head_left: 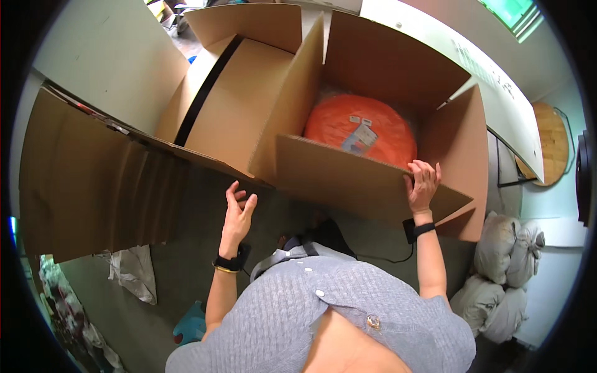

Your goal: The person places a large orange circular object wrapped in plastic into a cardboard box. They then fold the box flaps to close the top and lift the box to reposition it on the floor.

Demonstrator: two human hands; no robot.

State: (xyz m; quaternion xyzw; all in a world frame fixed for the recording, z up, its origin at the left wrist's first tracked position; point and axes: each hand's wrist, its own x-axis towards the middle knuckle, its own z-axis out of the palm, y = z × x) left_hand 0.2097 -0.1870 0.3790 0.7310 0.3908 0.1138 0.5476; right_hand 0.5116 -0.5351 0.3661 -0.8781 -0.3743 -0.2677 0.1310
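Observation:
A large open cardboard box (457,143) stands in front of me with its flaps raised. Inside it lies a round orange bundle (388,124) in clear plastic, with a white label (367,135) on top. My right hand (423,185) is at the top edge of the box's near flap (354,177), fingers curled over the cardboard and thumb on my side. My left hand (237,214) hovers below the corner where this box meets its neighbour, holding nothing, with fingers apart. Each wrist wears a black band with a small device.
Left of the box is another cardboard box (249,93), a black strap (208,90) across it. Flattened cardboard sheets (93,180) stand at the left. Several tied sacks (497,248) are stacked at the right. A white table (429,31) stands behind; a cable trails across the floor.

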